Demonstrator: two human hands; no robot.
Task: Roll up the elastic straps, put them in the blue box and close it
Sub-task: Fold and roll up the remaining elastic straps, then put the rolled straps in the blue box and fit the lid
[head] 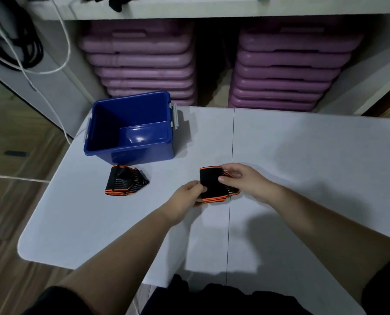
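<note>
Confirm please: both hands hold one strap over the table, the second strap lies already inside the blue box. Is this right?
Not quite. The head view shows the second strap lying on the table, in front of the blue box, not inside it. The left hand and right hand do hold the other strap.

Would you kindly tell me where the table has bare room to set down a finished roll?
Bare: the whole half right of the table seam, and the near-left corner. Crowded: between the blue box, the loose strap and both hands on the second strap.
</note>
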